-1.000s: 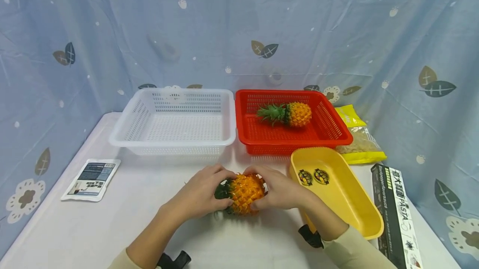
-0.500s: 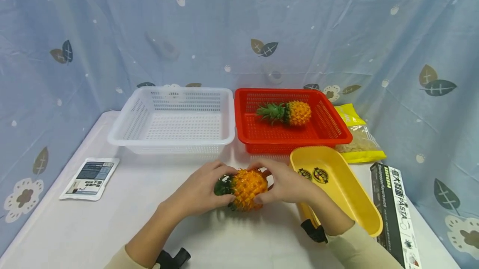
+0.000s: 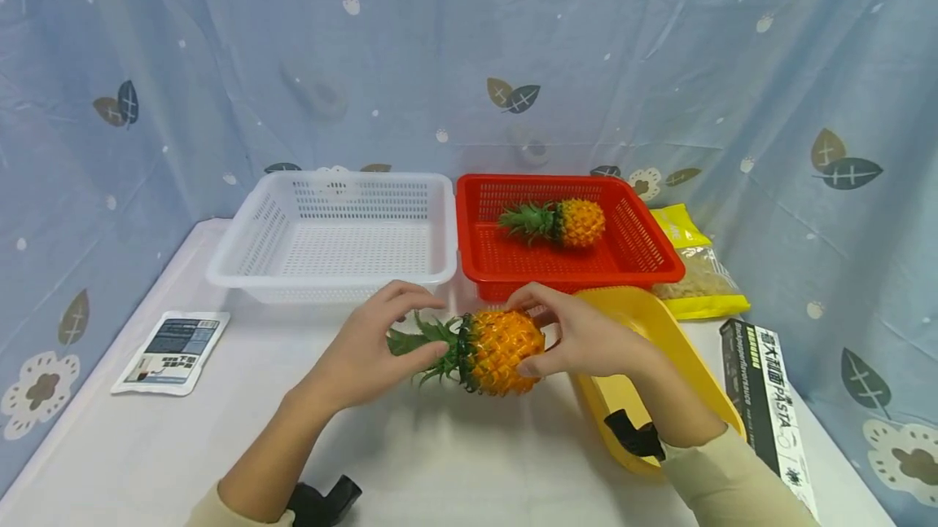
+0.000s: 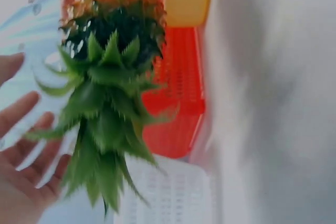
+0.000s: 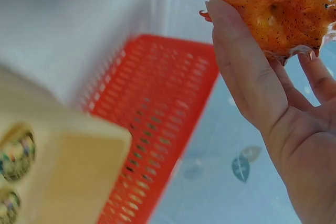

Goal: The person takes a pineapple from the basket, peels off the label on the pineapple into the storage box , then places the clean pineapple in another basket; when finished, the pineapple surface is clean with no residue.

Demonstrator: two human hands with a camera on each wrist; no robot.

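Note:
Above the table's middle, a toy-like pineapple (image 3: 506,352) is held on its side, its green leafy crown pointing left. My right hand (image 3: 582,340) grips the orange body at its base; in the right wrist view, the fingers (image 5: 247,66) press against its underside. Around the crown, my left hand (image 3: 366,348) has its thumb and fingers spread. In the left wrist view these fingers (image 4: 26,129) stand apart from the leaves (image 4: 105,108). Another pineapple (image 3: 582,223) lies in the red basket (image 3: 572,274) behind, its crown also to the left.
A white basket (image 3: 330,278) stands left of the red one. A yellow tray (image 3: 703,380) lies under and beside my right forearm. A yellow-and-clear bag (image 3: 699,274) and a black-and-white pasta box (image 3: 765,405) are at right. A white pouch (image 3: 172,352) lies at left.
The pineapple has risen and shifted slightly right, showing its crown. My left fingers have spread and moved left off its body. My right hand has moved up and right with it.

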